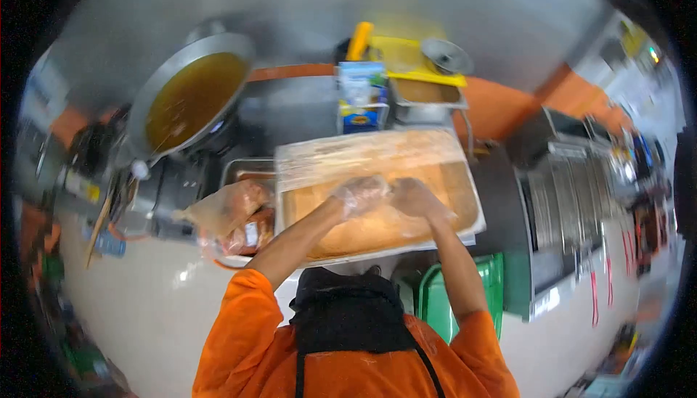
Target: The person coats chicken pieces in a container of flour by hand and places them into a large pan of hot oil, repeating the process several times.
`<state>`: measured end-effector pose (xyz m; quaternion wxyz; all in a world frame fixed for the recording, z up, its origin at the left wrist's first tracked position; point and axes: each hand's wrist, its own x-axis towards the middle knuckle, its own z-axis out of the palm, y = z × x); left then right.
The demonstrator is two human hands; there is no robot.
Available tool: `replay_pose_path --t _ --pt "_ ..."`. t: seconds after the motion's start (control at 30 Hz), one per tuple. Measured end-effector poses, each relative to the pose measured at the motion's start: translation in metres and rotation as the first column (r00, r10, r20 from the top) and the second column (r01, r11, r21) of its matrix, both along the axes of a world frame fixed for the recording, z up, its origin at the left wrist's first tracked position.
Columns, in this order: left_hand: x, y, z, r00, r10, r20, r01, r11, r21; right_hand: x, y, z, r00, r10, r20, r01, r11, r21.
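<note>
At far left you have a wide metal pan [242,48] of brown liquid [192,104]. Far ahead, a blue-and-white packet [362,93] stands near a yellow tray [399,57]; a green bin [494,289] is near right.

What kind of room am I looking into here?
Likely a commercial kitchen: a wide pan of brownish liquid, a large tray under the gloved hands, and metal racks at the right.

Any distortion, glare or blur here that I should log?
Head view: strong fisheye bending, black corners around a curved frame edge; left hand and right hand look soft, finger detail lost; bright glare spots on the pale floor; hazy, smeared reflections on the metal wall; fine detail too soft to read toward the outer edges.
</note>
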<state>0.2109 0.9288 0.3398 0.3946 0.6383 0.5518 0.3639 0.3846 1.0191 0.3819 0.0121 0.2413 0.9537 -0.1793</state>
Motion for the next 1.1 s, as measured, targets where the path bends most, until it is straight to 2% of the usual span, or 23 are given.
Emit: replay_pose_path --t 0.03,0.07,0.1,0.17,0.2,0.27,0.33,0.4,0.43,0.5,0.53,0.6,0.67,0.73,0.77,0.8,0.87,0.9,0.97,1.0,1.03,1.1 --pt "-0.004 -0.008 0.046 0.964 -0.057 -0.26 0.041 0.997 -0.064 0.004 0.008 -0.007 0.99 0.128 -0.056 -0.124 0.99 0.062" --pt "-0.009 -0.017 0.095 0.861 -0.127 -0.492 0.058 0.986 -0.153 -0.003 0.004 0.017 0.991 0.126 -0.048 -0.126 0.992 -0.002" --pt "-0.02 -0.021 0.106 0.865 -0.065 -0.498 -0.009 0.989 -0.145 -0.009 -0.006 0.058 0.993 0.116 -0.031 -0.118 0.991 -0.067" --pt "-0.039 -0.03 0.12 0.838 -0.001 -0.546 0.051 0.996 0.075 -0.023 -0.014 0.113 0.98 0.194 -0.031 -0.191 0.978 0.08" --pt "-0.049 -0.038 0.142 0.838 0.029 -0.544 0.018 0.997 0.081 -0.033 -0.024 0.147 0.974 0.226 -0.028 -0.223 0.971 0.085" --pt "-0.073 -0.049 0.194 0.894 0.14 -0.425 -0.121 0.99 0.073 -0.062 -0.034 0.206 0.982 0.137 -0.127 -0.151 0.983 -0.102" --pt "-0.115 -0.052 0.21 0.652 0.261 -0.712 0.069 0.915 0.398 -0.103 -0.027 0.226 0.927 0.318 -0.2 -0.292 0.945 0.148" --pt "-0.141 -0.075 0.287 0.739 0.258 -0.622 -0.186 0.966 0.18 -0.152 -0.024 0.252 0.911 0.357 -0.207 -0.32 0.928 0.19" --pt "-0.165 -0.081 0.301 0.729 0.271 -0.628 -0.196 0.963 0.188 -0.179 -0.025 0.265 0.904 0.369 -0.214 -0.33 0.923 0.198" --pt "-0.211 -0.099 0.324 0.72 0.403 -0.565 -0.236 0.908 0.347 -0.234 -0.035 0.288 0.859 0.478 -0.184 -0.392 0.845 0.363" --pt "-0.229 -0.108 0.336 0.712 0.412 -0.569 -0.241 0.904 0.354 -0.261 -0.041 0.297 0.853 0.486 -0.19 -0.396 0.84 0.371" --pt "-0.262 -0.123 0.358 0.624 0.451 -0.638 -0.388 0.888 0.248 -0.312 -0.053 0.309 0.936 0.265 -0.232 -0.217 0.952 0.214" --pt "-0.296 -0.137 0.358 0.635 0.491 -0.596 -0.446 0.863 0.236 -0.356 -0.072 0.311 0.923 0.295 -0.247 -0.243 0.945 0.22" --pt "-0.321 -0.15 0.359 0.624 0.507 -0.594 -0.583 0.809 0.079 -0.403 -0.069 0.293 0.91 0.323 -0.26 -0.269 0.937 0.223" --pt "-0.357 -0.143 0.327 0.608 0.555 -0.567 -0.565 0.805 0.181 -0.435 -0.058 0.268 0.883 0.398 -0.247 -0.342 0.908 0.24" --pt "-0.381 -0.137 0.305 0.603 0.561 -0.568 -0.568 0.801 0.187 -0.46 -0.052 0.25 0.851 0.471 -0.233 -0.413 0.874 0.257" --pt "-0.415 -0.127 0.276 0.34 0.339 -0.877 -0.338 0.914 0.222 -0.484 -0.057 0.231 0.847 0.489 -0.21 -0.423 0.858 0.29" --pt "-0.421 -0.129 0.27 0.341 0.345 -0.875 -0.342 0.912 0.226 -0.493 -0.058 0.219 0.845 0.502 -0.185 -0.433 0.845 0.316" --pt "-0.424 -0.136 0.249 0.543 0.445 -0.712 -0.506 0.85 0.146 -0.512 -0.057 0.198 0.843 0.526 -0.111 -0.472 0.824 0.314" --pt "-0.432 -0.133 0.231 0.543 0.45 -0.709 -0.51 0.848 0.147 -0.519 -0.056 0.188 0.837 0.545 -0.041 -0.508 0.804 0.309" --pt "-0.442 -0.127 0.207 0.535 0.454 -0.712 -0.519 0.842 0.147 -0.521 -0.058 0.179 0.822 0.566 -0.068 -0.526 0.799 0.291" --pt "-0.436 -0.131 0.205 0.498 0.402 -0.768 -0.495 0.859 0.129 -0.52 -0.063 0.169 0.853 0.518 -0.052 -0.488 0.83 0.269"
